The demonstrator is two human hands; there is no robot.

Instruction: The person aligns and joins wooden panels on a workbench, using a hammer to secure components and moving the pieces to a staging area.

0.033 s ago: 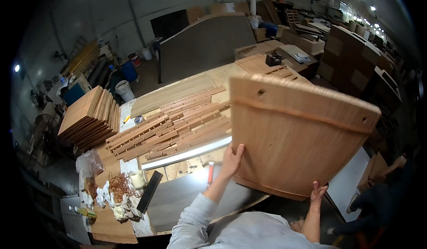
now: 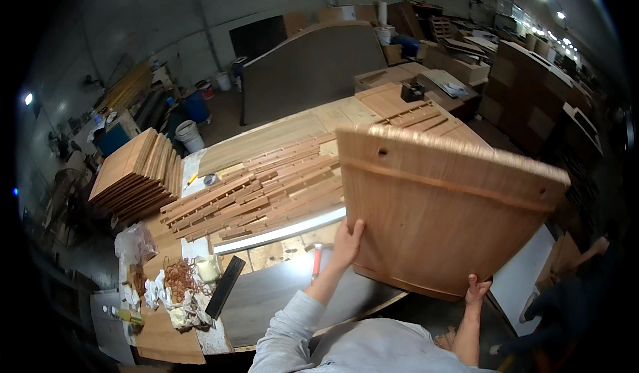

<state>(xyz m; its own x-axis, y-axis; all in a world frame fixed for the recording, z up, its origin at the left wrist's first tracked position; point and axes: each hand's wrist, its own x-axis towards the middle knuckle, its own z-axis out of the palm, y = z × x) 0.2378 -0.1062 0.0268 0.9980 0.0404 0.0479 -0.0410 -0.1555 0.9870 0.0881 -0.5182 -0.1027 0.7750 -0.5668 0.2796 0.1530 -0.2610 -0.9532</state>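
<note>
A wide wooden panel (image 2: 439, 220) with a groove across it and a round hole near each upper corner is held up, tilted, at the right of the bench. My left hand (image 2: 347, 243) grips its left edge, thumb on the near face and the other fingers hidden behind. At the lower right edge, my right hand (image 2: 476, 289) holds the same panel, its thumb and fingertips showing. Just left of my left hand, a red-handled hammer (image 2: 317, 260) lies on a grey sheet (image 2: 273, 300).
Notched wooden strips (image 2: 266, 190) lie across the bench beside a white strip (image 2: 279, 231). Stacked panels (image 2: 136, 173) stand at left. Nearer are a black bar (image 2: 225, 286), brown rubber bands (image 2: 180, 276) and a plastic bag (image 2: 135, 243). Another person's leg (image 2: 559, 306) shows at far right.
The panel's upper left corner has dipped and shifted slightly left. Both hands keep their hold on it. The background has shifted slightly in view.
</note>
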